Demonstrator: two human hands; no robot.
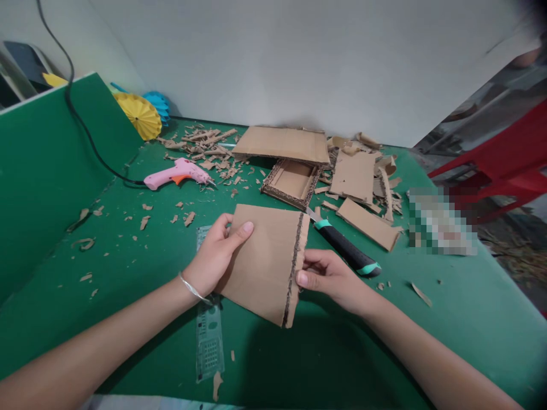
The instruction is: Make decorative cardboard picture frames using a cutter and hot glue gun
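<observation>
You are holding one cardboard sheet [265, 262] between both hands, tilted up off the green tabletop [128, 296] near its front middle. Your left hand [213, 256] is gripping the sheet's left edge, thumb lying on top and fingers closed underneath, which is probably steadying the piece. Your right hand [329, 276] is pinching the narrow strip along the right edge, fingers together on it. That strip is running beside a rough scored line showing the corrugation, so your grip there seems suited to bending or pulling it.

The utility knife [346, 247] is lying just behind your right hand, handle toward you, likely set down within easy reach. A clear ruler [208, 336] is lying flat partly under your left wrist and the sheet.

Counting what is sitting around you:
- One pink glue gun [177, 173] is resting at the back left, its black cable [81, 122] trailing over the green side panel.
- One cardboard frame [293, 182] is lying partly under a large flat piece [282, 143].
- At least two more flat offcuts [354, 176] are lying to the right of the frame.
- Two paper fans, one yellow [137, 115] and one blue [158, 103], are leaning in the back corner.
- The small scraps [205, 142] are lying too thickly to count.
</observation>
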